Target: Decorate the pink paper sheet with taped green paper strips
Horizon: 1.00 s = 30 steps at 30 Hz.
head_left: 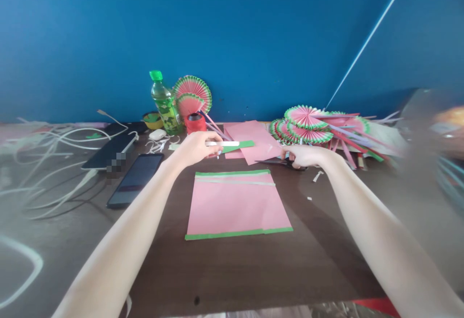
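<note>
A pink paper sheet (237, 205) with green strips along its near and far edges lies flat on the dark brown table (253, 269). Beyond it my left hand (195, 148) is closed on a thin white strip (222, 143) that points to the right over a green paper strip (239, 146). My right hand (302, 155) rests closed on black scissors (281, 163), beside a loose pink sheet (253, 141).
Two phones (136, 179) and white cables (54, 163) lie at the left. A green bottle (164, 100), a red roll (195, 122) and a yellow bowl (152, 120) stand by the blue wall. Folded pink-and-green paper fans (308, 124) pile at the back right.
</note>
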Each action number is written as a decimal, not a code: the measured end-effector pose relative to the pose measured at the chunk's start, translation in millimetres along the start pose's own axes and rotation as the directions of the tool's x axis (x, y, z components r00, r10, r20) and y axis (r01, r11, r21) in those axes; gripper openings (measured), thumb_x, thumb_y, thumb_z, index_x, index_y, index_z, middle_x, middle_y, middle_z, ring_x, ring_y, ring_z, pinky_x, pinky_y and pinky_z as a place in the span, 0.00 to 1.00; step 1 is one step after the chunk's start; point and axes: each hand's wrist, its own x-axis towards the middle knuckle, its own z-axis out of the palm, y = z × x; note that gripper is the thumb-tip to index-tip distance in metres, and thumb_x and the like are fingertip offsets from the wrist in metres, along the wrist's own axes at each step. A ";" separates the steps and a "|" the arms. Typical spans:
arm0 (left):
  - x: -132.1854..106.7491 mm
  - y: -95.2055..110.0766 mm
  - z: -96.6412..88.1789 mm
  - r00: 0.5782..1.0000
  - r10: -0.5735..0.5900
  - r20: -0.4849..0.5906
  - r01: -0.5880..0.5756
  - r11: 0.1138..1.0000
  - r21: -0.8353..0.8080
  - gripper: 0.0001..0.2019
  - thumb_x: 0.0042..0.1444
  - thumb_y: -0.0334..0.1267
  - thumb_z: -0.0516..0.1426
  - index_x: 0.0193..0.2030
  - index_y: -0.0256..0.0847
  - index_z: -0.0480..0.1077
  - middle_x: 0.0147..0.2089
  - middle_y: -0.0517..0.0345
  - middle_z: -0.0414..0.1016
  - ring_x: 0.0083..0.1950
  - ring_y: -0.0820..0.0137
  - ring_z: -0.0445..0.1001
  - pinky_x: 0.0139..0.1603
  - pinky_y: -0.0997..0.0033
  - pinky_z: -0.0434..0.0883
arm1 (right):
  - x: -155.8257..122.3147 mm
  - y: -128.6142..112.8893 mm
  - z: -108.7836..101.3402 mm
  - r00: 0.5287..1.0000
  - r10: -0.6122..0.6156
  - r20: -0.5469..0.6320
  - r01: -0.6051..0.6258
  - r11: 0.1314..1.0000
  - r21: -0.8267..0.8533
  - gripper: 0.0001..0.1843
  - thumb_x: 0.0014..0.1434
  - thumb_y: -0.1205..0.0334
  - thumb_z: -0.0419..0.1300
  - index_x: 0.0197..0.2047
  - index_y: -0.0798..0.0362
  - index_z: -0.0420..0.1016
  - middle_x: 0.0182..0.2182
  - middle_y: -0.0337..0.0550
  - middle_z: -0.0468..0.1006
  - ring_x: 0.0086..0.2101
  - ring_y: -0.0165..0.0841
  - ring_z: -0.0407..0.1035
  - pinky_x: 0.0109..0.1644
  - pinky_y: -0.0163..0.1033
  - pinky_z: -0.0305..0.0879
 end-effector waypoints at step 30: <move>0.6 0.7 -6.4 0.992 0.066 0.108 -0.063 0.997 -0.036 0.12 0.47 0.43 0.56 0.37 0.40 0.73 0.35 0.61 0.75 0.35 0.70 0.71 0.39 0.76 0.65 | -31.6 -39.7 -14.3 0.887 -0.437 0.151 0.304 0.797 0.522 0.20 0.50 0.49 0.57 0.45 0.49 0.69 0.45 0.44 0.70 0.38 0.32 0.65 0.35 0.31 0.62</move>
